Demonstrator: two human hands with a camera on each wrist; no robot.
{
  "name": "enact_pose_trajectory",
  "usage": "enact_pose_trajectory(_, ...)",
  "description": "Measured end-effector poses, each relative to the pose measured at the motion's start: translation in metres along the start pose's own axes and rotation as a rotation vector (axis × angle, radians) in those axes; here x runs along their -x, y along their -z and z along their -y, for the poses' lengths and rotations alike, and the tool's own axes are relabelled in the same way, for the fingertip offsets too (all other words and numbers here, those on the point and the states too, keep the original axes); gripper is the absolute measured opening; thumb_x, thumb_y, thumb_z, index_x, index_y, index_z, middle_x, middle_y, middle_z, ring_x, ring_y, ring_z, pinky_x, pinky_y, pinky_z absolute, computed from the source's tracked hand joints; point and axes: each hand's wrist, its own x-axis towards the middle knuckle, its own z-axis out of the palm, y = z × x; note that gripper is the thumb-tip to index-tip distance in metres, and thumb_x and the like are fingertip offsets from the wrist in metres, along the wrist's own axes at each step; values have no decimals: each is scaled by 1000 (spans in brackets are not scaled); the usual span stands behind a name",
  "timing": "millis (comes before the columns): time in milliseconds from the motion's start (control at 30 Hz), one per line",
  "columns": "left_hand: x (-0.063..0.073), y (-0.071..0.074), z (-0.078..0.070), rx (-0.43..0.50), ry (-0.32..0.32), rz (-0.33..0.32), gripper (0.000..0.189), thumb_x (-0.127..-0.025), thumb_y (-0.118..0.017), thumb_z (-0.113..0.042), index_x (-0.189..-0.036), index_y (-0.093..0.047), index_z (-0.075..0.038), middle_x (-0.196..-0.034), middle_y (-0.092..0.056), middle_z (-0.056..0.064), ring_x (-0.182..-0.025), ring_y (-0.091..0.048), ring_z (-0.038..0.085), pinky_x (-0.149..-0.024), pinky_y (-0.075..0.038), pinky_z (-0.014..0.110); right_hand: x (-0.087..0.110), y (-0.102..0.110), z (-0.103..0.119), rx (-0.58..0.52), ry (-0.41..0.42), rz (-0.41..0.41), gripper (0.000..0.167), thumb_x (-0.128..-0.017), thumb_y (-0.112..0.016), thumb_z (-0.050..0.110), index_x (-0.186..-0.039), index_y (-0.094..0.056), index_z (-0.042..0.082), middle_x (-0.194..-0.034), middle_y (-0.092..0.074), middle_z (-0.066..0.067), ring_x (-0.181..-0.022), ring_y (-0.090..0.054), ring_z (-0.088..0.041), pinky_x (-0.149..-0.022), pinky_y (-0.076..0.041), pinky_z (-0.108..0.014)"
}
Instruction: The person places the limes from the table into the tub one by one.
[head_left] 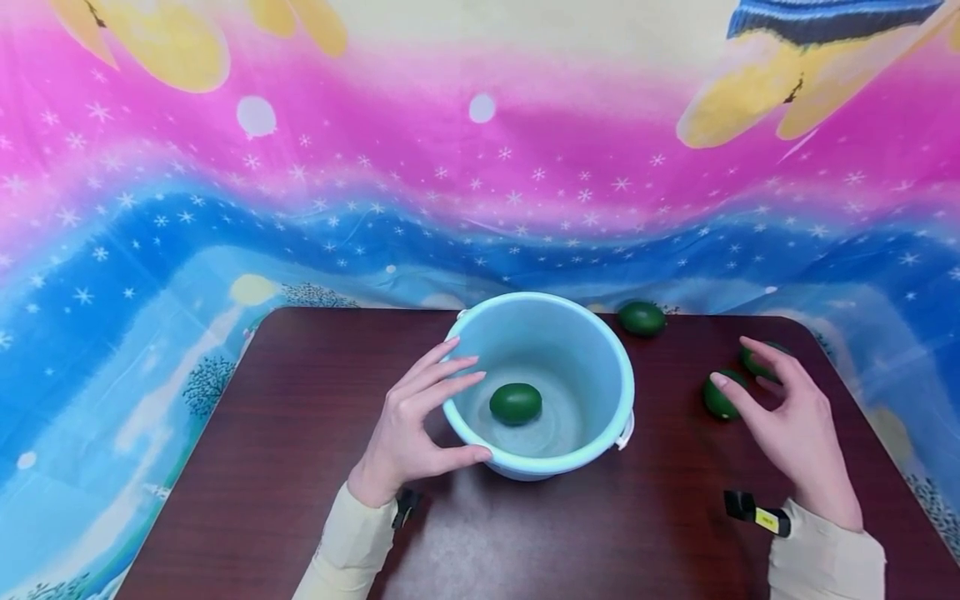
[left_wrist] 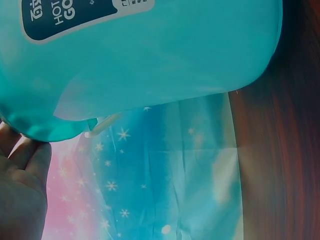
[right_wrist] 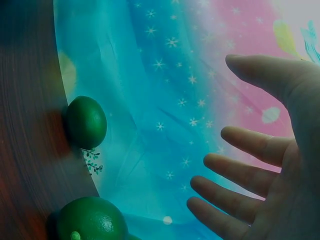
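Note:
A light blue bucket [head_left: 525, 467] stands on the dark table, with one green lime [head_left: 515, 403] lying at its bottom. My left hand [head_left: 416, 417] holds the bucket's left rim, its fingers reaching over the edge and its thumb at the near side. In the left wrist view the fingertips [left_wrist: 37, 160] meet the rim. At the right, my right hand [head_left: 798, 425] hovers with fingers spread and nothing in its grasp. Beneath and beyond it lie two limes, a nearer lime [head_left: 722, 397] and a farther lime [head_left: 761, 357], both partly hidden by the hand in the head view.
Another lime [head_left: 642, 318] lies by the table's back edge, right of the bucket. The bucket's white handle joint [head_left: 626, 432] sticks out at its right side. A printed snowflake cloth [head_left: 525, 192] hangs behind and beside the brown table [head_left: 300, 417].

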Motion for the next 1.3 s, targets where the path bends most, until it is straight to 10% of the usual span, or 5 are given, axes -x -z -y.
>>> enact_pose_trajectory(300,-1,-2,0,0,-2,-2,71,-80,-80,-61,-126,-72,-8,-131,-66,9,-132,-50,43,-110,-42,49,1,0,-2,-4,2,-9,67,-96,-74,35,-155,-43,37,-153,-46,-7,-110,-44,16,-81,-35,-2)
enact_pose_trajectory(567,-1,-2,-1,7,-13,-10,71,-80,-79,-61,-126,-72,-7,-132,-66,10,-133,-49,44,-111,-41,50,1,0,-3,6,-8,-5,67,-96,-73,37,-156,-42,37,-155,-44,-5,-129,-52,-18,-81,-33,-1)
enact_pose_trajectory(867,0,-2,-2,20,-16,-25,72,-81,-79,-61,-126,-72,-6,-132,-65,11,-132,-48,46,-110,-41,52,-1,-2,-15,-15,-26,-22,64,-98,-71,36,-156,-44,31,-153,-46,-7,-120,-50,1,-80,-36,-3)
enact_pose_trajectory(1300,0,-3,-1,23,-13,-27,72,-80,-80,-61,-127,-72,-7,-133,-65,11,-133,-48,46,-111,-40,51,-8,-10,-42,-30,-94,13,67,-99,-67,40,-157,-42,17,-153,-44,-21,-126,-50,-49,-73,-40,-4)
